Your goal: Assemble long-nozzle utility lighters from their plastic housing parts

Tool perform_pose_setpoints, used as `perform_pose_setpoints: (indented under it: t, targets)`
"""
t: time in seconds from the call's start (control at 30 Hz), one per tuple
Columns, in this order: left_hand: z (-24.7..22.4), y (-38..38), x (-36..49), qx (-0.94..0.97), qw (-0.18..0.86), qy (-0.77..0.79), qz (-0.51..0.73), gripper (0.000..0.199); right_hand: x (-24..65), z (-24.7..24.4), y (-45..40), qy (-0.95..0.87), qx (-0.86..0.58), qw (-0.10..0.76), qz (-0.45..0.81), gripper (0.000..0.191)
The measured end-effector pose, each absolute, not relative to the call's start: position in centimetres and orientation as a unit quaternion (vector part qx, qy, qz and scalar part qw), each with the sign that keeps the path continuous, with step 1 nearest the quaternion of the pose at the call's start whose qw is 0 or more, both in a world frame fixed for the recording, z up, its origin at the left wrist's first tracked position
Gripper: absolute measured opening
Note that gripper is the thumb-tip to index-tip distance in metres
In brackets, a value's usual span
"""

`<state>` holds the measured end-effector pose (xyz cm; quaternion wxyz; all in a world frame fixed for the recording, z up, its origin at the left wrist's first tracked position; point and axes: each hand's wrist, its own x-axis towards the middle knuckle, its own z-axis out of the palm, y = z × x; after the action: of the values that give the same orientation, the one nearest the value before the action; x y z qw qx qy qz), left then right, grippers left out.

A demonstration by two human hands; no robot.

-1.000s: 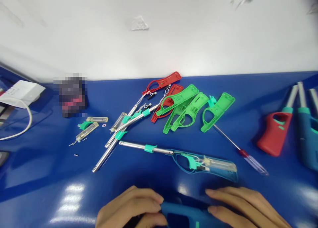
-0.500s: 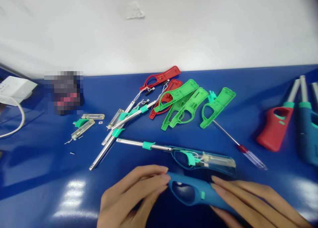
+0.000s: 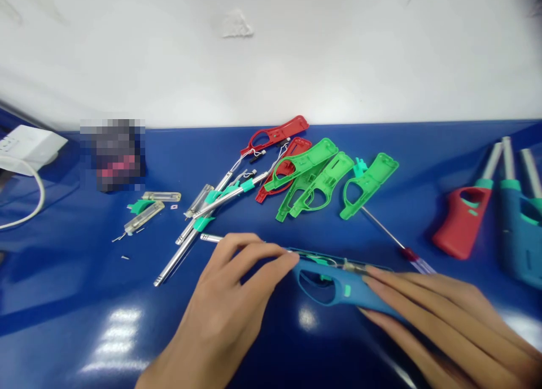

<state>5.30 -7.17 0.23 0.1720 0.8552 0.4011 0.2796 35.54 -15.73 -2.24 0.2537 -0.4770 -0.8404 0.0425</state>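
The left hand pinches the narrow end of a blue cover between thumb and fingertips, the other fingers bent close together. The right hand grips the wide end, its long fingers laid side by side over the top and another finger underneath. The cover sits in front of an open blue shell, partly overlapping it in view; whether the two touch is unclear. That shell holds thin pale wires, a teal trigger and a clear tank, mostly hidden. A metal tube shows beyond the left hand.

Two more clear plastic tanks lie on the left beside a teal piece; a third lies next to crossed, shiny metal rods with teal collars. Whether any tank holds liquid cannot be told.

Farther back are hollow, ribbed half shells with oval finger loops: red ones and overlapping bright green ones, with one green shell apart, just by a screwdriver with a red and clear handle. Whole lighters, one red and others blue, are on the right. A white box and cable are at far left on the glossy blue table.
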Motion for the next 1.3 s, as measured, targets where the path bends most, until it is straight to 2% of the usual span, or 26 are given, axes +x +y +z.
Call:
perform_pose_setpoints:
  t: [0.23,0.37,0.67,1.3]
  targets:
    - [-0.5,-5.8,5.5,0.868,0.193,0.383,0.249,0.048,35.3,-1.5,-13.2,-0.836,-0.483,0.258,0.040,0.045]
    - [-0.8,-5.8,5.6,0.869,0.207,0.370,0.257,0.051,34.9,-1.8,-13.0,-0.818,-0.499,0.283,0.039,0.038]
    - [-1.0,-5.7,5.4,0.869,0.223,0.378,0.228,0.053,35.0,-4.0,-15.1,-0.758,-0.597,0.256,0.060,0.037]
    - [-1.4,-5.8,5.9,0.883,0.178,0.358,0.248,0.052,34.5,-2.9,-13.0,-0.782,-0.562,0.260,0.068,0.022]
